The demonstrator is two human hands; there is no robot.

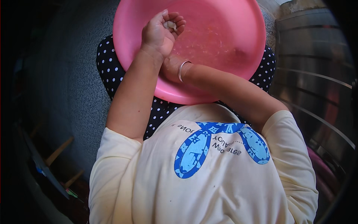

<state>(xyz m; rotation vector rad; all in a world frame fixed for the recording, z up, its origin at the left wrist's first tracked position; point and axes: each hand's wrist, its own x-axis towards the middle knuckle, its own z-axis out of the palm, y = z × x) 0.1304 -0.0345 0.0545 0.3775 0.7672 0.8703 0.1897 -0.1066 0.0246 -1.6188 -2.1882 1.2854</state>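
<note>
A wide pink basin (257, 22) rests across my lap, with wet-looking small pale bits (212, 44) scattered over its bottom. Over its left part my left hand (158, 35) is turned palm up, its fingers curled around a few small whitish lumps (170, 25); I cannot make out what they are. My right hand (172, 68), a silver bangle (181, 71) at its wrist, reaches leftward over the near rim. It sits just below my left wrist and seems to touch it. Its fingers are hidden there.
My knees in dark polka-dot cloth (106, 61) show on both sides of the basin. Grey speckled floor (84, 104) lies to the left. A shiny metal panel with horizontal bars (313, 56) stands close on the right. Dim wooden pieces (59, 151) are at lower left.
</note>
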